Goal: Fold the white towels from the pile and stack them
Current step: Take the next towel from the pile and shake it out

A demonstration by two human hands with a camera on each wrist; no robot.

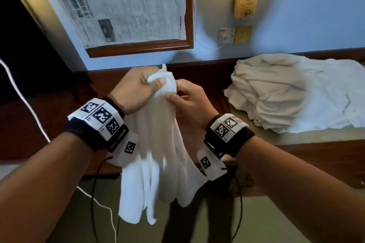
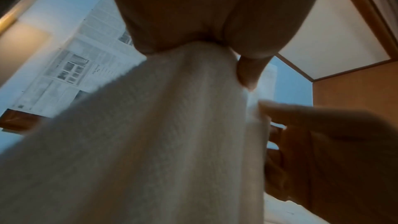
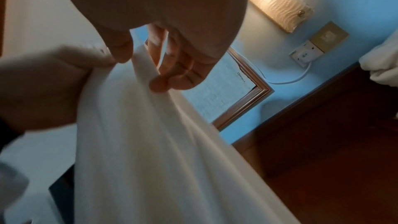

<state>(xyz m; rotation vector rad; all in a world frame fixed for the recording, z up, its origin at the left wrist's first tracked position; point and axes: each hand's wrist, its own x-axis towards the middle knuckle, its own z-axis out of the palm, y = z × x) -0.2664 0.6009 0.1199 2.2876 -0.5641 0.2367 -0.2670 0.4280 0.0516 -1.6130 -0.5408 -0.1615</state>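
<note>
1. Towel [image 1: 158,154] hangs at centre of the head view, bunched at its top, lower edge loose over the floor.
2. Left hand [image 1: 136,87] grips the top corner, thumb and fingers curled round it.
3. Right hand [image 1: 189,100] pinches the cloth just beside and below the left.
4. Pile [image 1: 286,92] lies at right on the wooden ledge [image 1: 207,77]; only the head view shows it whole.
5. Right wrist view alone shows fingers [image 3: 178,67] curled behind a fold.
6. Left wrist view shows the thumb [image 2: 249,72] pressed into the cloth.
</note>
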